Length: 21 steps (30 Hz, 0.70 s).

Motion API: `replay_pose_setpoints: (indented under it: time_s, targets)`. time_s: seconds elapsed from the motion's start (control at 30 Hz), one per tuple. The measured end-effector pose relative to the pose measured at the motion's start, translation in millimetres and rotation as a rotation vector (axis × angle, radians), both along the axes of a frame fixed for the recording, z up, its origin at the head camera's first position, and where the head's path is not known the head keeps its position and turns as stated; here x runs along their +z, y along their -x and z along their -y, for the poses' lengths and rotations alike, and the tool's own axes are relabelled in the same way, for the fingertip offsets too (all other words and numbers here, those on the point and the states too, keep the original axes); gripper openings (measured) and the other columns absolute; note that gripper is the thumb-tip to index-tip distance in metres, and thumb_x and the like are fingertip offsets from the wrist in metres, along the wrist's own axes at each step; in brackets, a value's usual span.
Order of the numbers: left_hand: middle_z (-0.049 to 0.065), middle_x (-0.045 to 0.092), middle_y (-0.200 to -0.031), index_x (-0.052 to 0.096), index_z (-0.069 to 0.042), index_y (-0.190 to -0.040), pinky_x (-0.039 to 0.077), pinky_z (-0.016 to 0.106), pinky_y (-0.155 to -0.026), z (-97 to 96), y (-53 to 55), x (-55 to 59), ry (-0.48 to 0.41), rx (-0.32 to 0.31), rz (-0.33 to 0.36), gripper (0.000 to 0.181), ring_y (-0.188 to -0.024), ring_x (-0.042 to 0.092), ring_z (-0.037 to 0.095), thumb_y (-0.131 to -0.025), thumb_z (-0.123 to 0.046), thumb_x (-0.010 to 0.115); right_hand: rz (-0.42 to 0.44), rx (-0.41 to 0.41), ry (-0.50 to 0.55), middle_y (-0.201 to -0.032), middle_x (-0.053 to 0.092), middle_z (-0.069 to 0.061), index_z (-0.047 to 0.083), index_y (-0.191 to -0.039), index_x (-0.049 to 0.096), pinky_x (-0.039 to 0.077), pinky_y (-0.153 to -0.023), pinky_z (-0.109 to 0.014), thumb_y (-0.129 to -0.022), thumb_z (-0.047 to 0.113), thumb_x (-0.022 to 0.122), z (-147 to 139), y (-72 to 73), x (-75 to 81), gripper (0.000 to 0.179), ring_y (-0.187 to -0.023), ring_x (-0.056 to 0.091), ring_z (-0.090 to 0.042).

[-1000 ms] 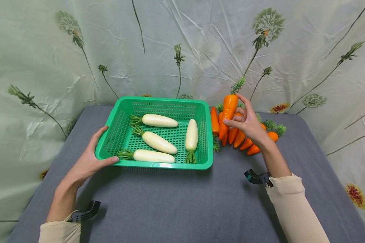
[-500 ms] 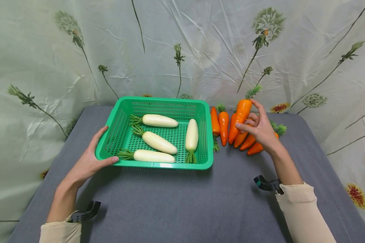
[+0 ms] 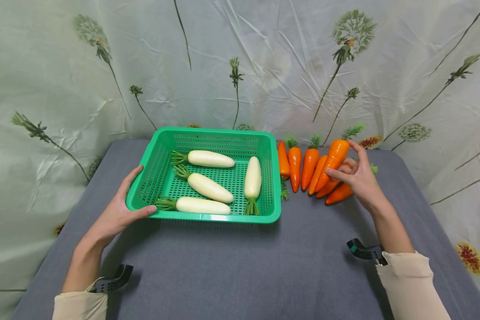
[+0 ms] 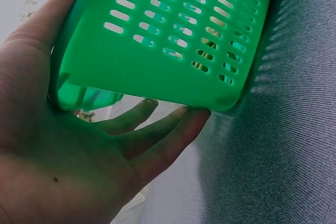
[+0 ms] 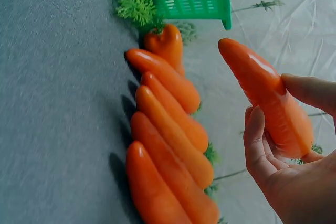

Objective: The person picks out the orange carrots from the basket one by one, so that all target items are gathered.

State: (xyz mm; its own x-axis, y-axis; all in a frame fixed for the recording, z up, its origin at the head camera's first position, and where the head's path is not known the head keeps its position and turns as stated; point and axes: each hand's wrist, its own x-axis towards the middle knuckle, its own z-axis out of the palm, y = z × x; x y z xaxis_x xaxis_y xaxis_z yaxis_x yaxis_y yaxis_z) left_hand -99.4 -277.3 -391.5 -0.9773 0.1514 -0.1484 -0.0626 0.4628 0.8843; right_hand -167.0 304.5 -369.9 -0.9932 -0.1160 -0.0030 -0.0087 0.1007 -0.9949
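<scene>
Between the thumb and fingers of my right hand [image 3: 360,178] is an orange carrot [image 3: 335,158] with a green leafy top, raised over a row of carrots. In the right wrist view the held carrot [image 5: 268,93] is apart from the row, its tip pointing toward the basket. My left hand [image 3: 118,211] grips the near left corner of a green plastic basket [image 3: 216,217], thumb on the rim and fingers along the outer side. Inside the basket lie several white radishes [image 3: 210,187] with green stems; one stands lengthwise at the right, apart from the others.
Several carrots [image 3: 310,166] lie side by side right of the basket, the leftmost [image 3: 283,160] close to its wall with its leaves toward the front. A grey cloth [image 3: 240,266] covers the table. A floral curtain [image 3: 208,66] hangs behind the far edge.
My right hand has moved right and a little nearer with the carrot, passing over the row and uncovering carrots on its left side. The left hand and basket stay put.
</scene>
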Motion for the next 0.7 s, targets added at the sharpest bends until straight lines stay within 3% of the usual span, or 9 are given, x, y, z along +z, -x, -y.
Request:
replay_pose_setpoints:
  time_s: [0.27,0.7]
  targets:
    - [0.019,0.024,-0.161,0.000,-0.049,-0.164,0.041,0.011,-0.088,-0.7,-0.3,0.2,0.001,0.002,0.002,0.105,-0.128,0.040,0.014,-0.096,-0.021,0.074,0.073,-0.061,0.006,-0.118,0.052,0.001,0.022,-0.165,-0.003,0.059,-0.076,-0.022,-0.098,0.004,0.070,-17.5,-10.3,-3.9,0.101,-0.086,0.072,-0.003]
    - [0.020,0.023,-0.161,-0.001,-0.046,-0.165,0.043,0.011,-0.088,1.2,0.4,-1.9,-0.028,0.002,0.003,0.106,-0.123,0.043,0.009,-0.096,-0.018,0.074,0.121,-0.138,-0.097,-0.121,0.042,0.003,0.022,-0.164,-0.008,0.055,-0.077,-0.021,-0.098,0.012,0.072,-39.6,-22.9,-14.8,0.104,-0.087,0.068,0.002]
